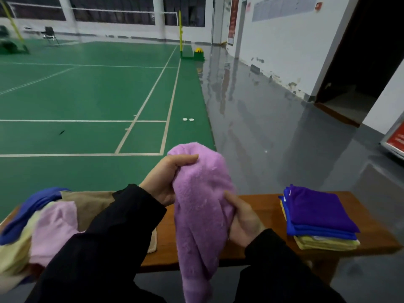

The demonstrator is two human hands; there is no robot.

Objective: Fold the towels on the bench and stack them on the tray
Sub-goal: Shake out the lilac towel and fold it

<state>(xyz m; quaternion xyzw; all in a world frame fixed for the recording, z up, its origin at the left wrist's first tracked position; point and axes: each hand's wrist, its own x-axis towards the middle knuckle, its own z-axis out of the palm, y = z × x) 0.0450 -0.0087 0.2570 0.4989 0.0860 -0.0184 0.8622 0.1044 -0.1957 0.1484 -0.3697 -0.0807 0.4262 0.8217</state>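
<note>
- My left hand [166, 178] grips the upper bunched end of a lilac, fluffy terry towel [201, 206], thumb pressed into the pile; my right hand [242, 221] is curled round its side lower down.
- The lilac towel hangs clear above the middle of the brown wooden surface [269, 206], its tail drooping past the near edge toward my lap.
- It looks light, soft and limp, with no stiffness of its own; I judge it will sag wherever it is not held and will not slip from the fingers.
- Best hold, in my view: two neighbouring corners along one hem, pinched apart so the cloth hangs flat before folding.
- Toward the right end of the surface sits one stack of folded towels [317, 219]: a purple one on top, blue layers beneath, pale yellow at the bottom; an exact count is hard, roughly five or six.
- I cannot make out a tray under that stack.
- At the left end lies one loose heap of unfolded towels [46, 226]: I count a blue, a pale pink, a cream-yellow and a tan one showing; more may be buried.
</note>
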